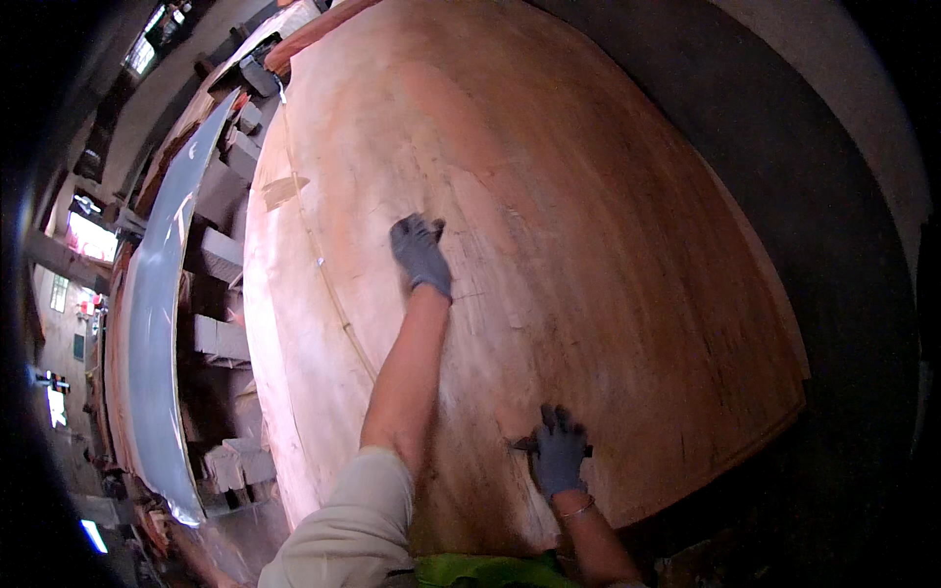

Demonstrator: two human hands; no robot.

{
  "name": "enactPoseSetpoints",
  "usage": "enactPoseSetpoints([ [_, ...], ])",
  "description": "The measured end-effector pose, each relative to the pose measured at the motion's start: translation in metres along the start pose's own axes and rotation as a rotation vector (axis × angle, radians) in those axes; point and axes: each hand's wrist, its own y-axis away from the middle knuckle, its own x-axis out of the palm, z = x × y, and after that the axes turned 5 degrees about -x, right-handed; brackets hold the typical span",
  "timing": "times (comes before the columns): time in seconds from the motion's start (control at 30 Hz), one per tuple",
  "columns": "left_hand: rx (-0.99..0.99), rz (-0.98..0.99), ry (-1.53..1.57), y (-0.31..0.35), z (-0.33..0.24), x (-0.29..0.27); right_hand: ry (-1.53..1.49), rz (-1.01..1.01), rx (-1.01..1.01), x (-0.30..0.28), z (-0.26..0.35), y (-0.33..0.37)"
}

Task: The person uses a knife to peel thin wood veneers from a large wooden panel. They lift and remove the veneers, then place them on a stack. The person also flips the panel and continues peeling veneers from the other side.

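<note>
A large sheet of reddish-brown wood veneer (608, 294) spreads out in front of me, with dark grain streaks and some rough, cracked patches. My left hand (421, 257), in a grey glove with dark fingertips, rests on the veneer left of its middle. Its fingers are a little bent, the thumb stands apart, and I see nothing held. Nearer to me, at the lower right, my right hand (562, 456) in a matching glove lies on the sheet with fingers spread. A thin yellowish strip (328, 284) runs lengthwise along the sheet's left side, partly behind my left forearm.
Left of the veneer stand several greyish blocks (222, 338), and beyond them a long blue-grey panel (157, 323). A small brown patch (284, 192) lies near the left edge. Dark floor (784, 157) borders the sheet on the right. A rolled reddish piece (314, 34) sits at the far end.
</note>
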Motion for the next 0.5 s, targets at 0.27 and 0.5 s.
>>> enactPoseSetpoints([
  [0.27,-0.021,-0.369,-0.318,0.057,-0.101,-0.285,-0.254,-0.207,0.083,-0.029,0.011,0.008],
  [0.5,-0.378,-1.031,-1.403,0.338,-0.265,-0.685,-0.299,0.375,-0.078,-0.008,0.111,0.107],
])
